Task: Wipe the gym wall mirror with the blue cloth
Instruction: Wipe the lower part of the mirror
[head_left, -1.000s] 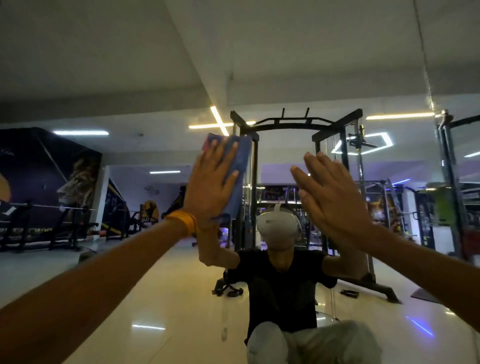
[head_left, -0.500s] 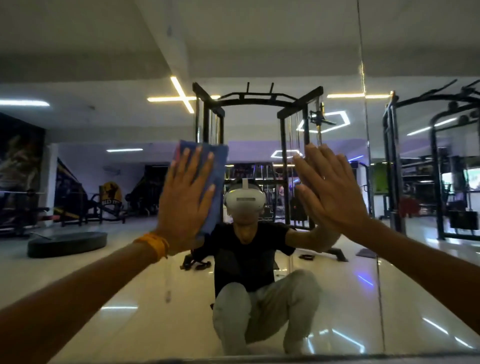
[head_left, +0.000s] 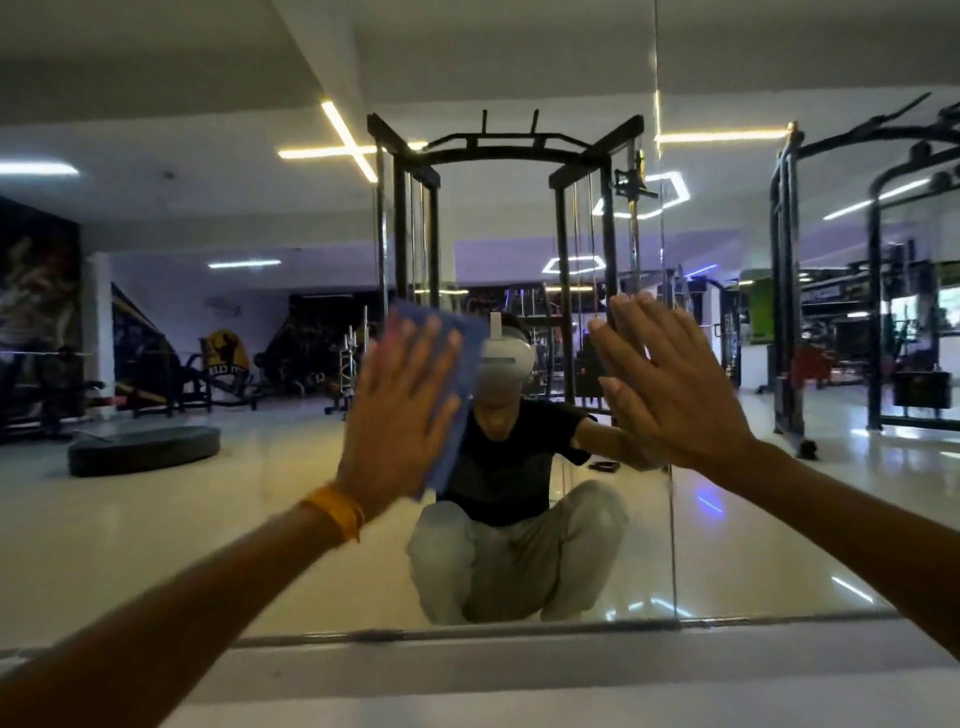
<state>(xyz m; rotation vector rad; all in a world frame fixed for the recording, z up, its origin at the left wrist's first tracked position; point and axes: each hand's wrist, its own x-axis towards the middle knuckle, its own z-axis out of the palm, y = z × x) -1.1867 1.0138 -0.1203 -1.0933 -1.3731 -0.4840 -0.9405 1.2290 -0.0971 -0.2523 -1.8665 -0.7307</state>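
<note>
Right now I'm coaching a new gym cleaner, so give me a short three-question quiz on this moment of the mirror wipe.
1. True or false: the left hand presses the blue cloth flat against the mirror.
2. The right hand is: A) holding a spray bottle; B) open, with straight fingers; C) curled into a fist.
3. Fill in: the left wrist wears a yellow ____.

Key: 1 true; 2 B; 3 band.
</note>
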